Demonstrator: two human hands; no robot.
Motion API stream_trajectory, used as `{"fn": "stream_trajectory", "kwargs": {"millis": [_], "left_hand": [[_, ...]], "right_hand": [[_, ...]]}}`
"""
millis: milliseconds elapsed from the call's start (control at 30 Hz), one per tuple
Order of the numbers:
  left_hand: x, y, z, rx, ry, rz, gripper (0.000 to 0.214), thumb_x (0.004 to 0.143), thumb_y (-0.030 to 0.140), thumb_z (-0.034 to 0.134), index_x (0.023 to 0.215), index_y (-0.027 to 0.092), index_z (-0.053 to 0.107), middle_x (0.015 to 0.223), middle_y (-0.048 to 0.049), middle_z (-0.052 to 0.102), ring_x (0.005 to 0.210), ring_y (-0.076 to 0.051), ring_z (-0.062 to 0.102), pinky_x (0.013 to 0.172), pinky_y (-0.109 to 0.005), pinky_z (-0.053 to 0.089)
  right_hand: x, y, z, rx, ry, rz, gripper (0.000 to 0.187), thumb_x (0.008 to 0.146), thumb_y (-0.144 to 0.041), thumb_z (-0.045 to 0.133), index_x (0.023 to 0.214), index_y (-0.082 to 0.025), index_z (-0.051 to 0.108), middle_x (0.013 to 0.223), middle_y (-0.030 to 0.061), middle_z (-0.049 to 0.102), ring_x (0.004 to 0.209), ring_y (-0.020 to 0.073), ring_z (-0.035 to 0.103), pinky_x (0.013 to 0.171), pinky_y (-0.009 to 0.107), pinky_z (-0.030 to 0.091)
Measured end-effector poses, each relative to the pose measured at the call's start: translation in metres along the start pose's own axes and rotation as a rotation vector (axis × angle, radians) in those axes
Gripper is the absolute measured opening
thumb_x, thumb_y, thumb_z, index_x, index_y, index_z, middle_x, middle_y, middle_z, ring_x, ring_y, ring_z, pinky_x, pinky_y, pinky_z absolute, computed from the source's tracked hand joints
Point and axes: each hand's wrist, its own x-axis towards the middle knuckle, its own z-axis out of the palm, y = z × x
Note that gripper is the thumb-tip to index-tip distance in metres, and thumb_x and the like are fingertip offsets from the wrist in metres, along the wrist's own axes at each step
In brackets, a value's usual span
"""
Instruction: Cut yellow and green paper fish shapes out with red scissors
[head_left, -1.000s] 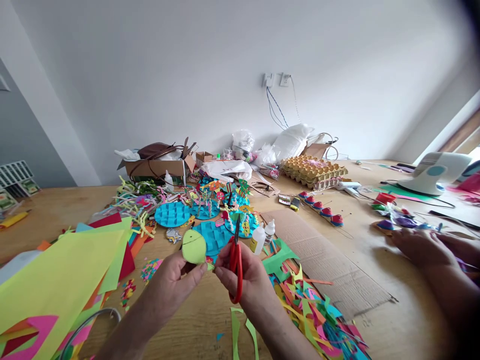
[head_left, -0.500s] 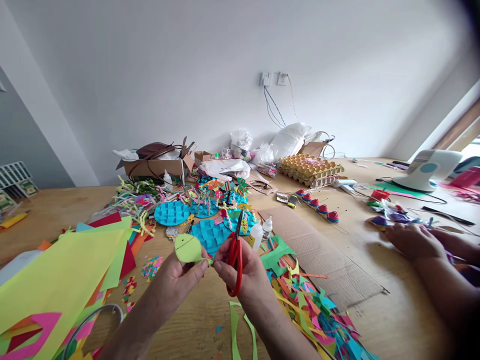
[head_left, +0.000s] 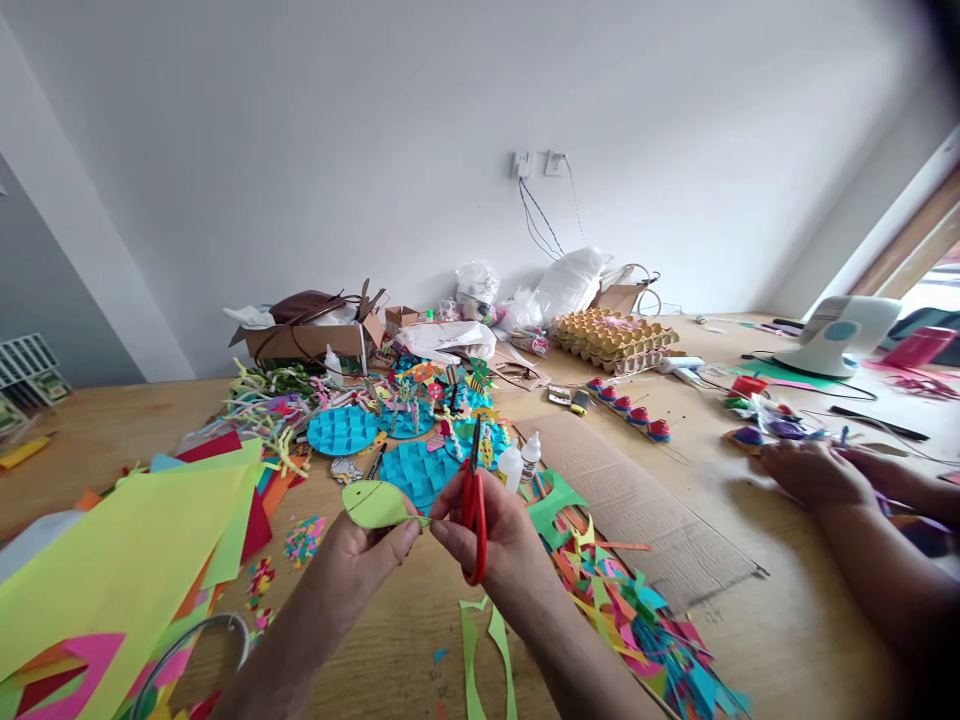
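Observation:
A light green paper fish (head_left: 373,504) with a drawn eye and line is pinched in my left hand (head_left: 375,555), thumb on its tail end. My right hand (head_left: 491,530) has red-handled scissors (head_left: 475,520) hooked in it, their dark blades pointing up and away. Its thumb and finger also meet at the tip of the fish's narrow tail. Green paper offcuts (head_left: 501,650) lie on the table just below my wrists. Beyond my hands stand blue gridded discs (head_left: 420,472) and two white glue bottles (head_left: 531,455).
Coloured paper sheets (head_left: 150,540) pile up at left. Paper scraps (head_left: 637,620) and a cardboard sheet (head_left: 637,500) lie to the right. Egg trays (head_left: 615,338) stand at the back. Another person's hands (head_left: 817,475) work at far right, near a white machine (head_left: 836,335).
The fish has tilted flatter and shifted slightly left. The scissors have turned a little in my right hand. My fingers still hold the tail. The whole view has shifted slightly.

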Motion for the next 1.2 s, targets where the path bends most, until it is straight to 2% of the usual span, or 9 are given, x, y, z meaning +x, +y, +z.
{"fn": "stream_trajectory", "kwargs": {"millis": [233, 367, 500, 600, 733, 867, 967, 1067, 1200], "left_hand": [[-0.004, 0.009, 0.000, -0.014, -0.077, -0.010, 0.016, 0.071, 0.030, 0.053, 0.060, 0.020, 0.055, 0.058, 0.0024, 0.051, 0.059, -0.014, 0.048, 0.057, -0.024, 0.039], [-0.005, 0.007, -0.015, -0.047, -0.112, -0.070, 0.016, 0.075, 0.035, 0.054, 0.075, 0.019, 0.059, 0.067, 0.0000, 0.060, 0.065, -0.016, 0.055, 0.061, -0.025, 0.044], [-0.006, 0.009, -0.029, 0.065, -0.043, 0.029, 0.029, 0.079, 0.037, 0.054, 0.105, 0.023, 0.056, 0.099, -0.0042, 0.063, 0.090, -0.021, 0.058, 0.076, -0.029, 0.046], [-0.009, 0.013, -0.029, 0.322, -0.036, 0.143, 0.019, 0.076, 0.030, 0.059, 0.093, 0.022, 0.062, 0.098, -0.0054, 0.064, 0.097, -0.024, 0.057, 0.083, -0.033, 0.043], [-0.010, 0.013, -0.019, 0.514, -0.096, 0.232, 0.010, 0.075, 0.021, 0.055, 0.079, 0.020, 0.065, 0.087, -0.0061, 0.067, 0.091, -0.024, 0.059, 0.081, -0.035, 0.045], [-0.007, 0.009, -0.014, 0.517, -0.113, 0.243, 0.015, 0.075, 0.019, 0.051, 0.076, 0.021, 0.066, 0.081, -0.0051, 0.067, 0.085, -0.024, 0.060, 0.078, -0.034, 0.045], [-0.004, 0.006, -0.014, 0.438, -0.094, 0.199, 0.014, 0.074, 0.017, 0.050, 0.073, 0.021, 0.064, 0.077, -0.0035, 0.066, 0.080, -0.022, 0.059, 0.075, -0.032, 0.044], [-0.002, 0.006, -0.015, 0.248, -0.092, 0.102, 0.008, 0.073, 0.021, 0.053, 0.068, 0.020, 0.060, 0.069, -0.0001, 0.060, 0.071, -0.018, 0.056, 0.068, -0.028, 0.042], [-0.004, 0.011, -0.015, -0.150, -0.069, -0.072, 0.015, 0.069, 0.032, 0.060, 0.062, 0.020, 0.053, 0.056, 0.0060, 0.044, 0.053, -0.011, 0.040, 0.052, -0.021, 0.032]], "right_hand": [[0.001, -0.006, -0.008, -0.098, -0.022, -0.044, 0.012, 0.070, -0.019, 0.060, 0.076, -0.019, 0.050, 0.069, -0.0024, 0.055, 0.060, 0.0117, 0.048, 0.053, 0.022, 0.038], [0.004, -0.020, -0.018, -0.407, -0.015, -0.090, 0.009, 0.073, -0.015, 0.057, 0.075, -0.018, 0.049, 0.069, -0.0028, 0.055, 0.061, 0.0114, 0.048, 0.054, 0.021, 0.037], [0.008, -0.036, -0.021, -0.846, -0.086, -0.149, 0.010, 0.076, -0.012, 0.053, 0.074, -0.019, 0.047, 0.061, -0.0047, 0.050, 0.053, 0.0100, 0.041, 0.048, 0.020, 0.027], [0.010, -0.043, -0.017, -1.106, -0.191, -0.219, 0.010, 0.079, -0.013, 0.053, 0.074, -0.019, 0.047, 0.058, -0.0049, 0.047, 0.050, 0.0095, 0.034, 0.046, 0.021, 0.019], [0.012, -0.043, -0.005, -1.244, -0.325, -0.281, 0.006, 0.084, -0.018, 0.053, 0.079, -0.018, 0.050, 0.061, -0.0031, 0.050, 0.050, 0.0093, 0.033, 0.046, 0.022, 0.017], [0.012, -0.042, 0.002, -1.265, -0.360, -0.376, 0.007, 0.086, -0.019, 0.051, 0.080, -0.018, 0.049, 0.060, -0.0037, 0.049, 0.050, 0.0092, 0.030, 0.046, 0.022, 0.016], [0.012, -0.047, 0.001, -1.178, -0.337, -0.358, 0.011, 0.085, -0.019, 0.052, 0.075, -0.018, 0.047, 0.059, -0.0045, 0.046, 0.049, 0.0086, 0.030, 0.046, 0.021, 0.017], [0.013, -0.045, -0.007, -0.945, -0.226, -0.289, 0.016, 0.081, -0.023, 0.057, 0.072, -0.019, 0.045, 0.059, -0.0055, 0.044, 0.051, 0.0085, 0.033, 0.047, 0.020, 0.022], [0.009, -0.014, -0.015, -0.549, -0.112, -0.138, 0.028, 0.084, -0.041, 0.050, 0.069, -0.018, 0.045, 0.059, -0.0037, 0.044, 0.055, 0.0110, 0.038, 0.049, 0.021, 0.028]]}}
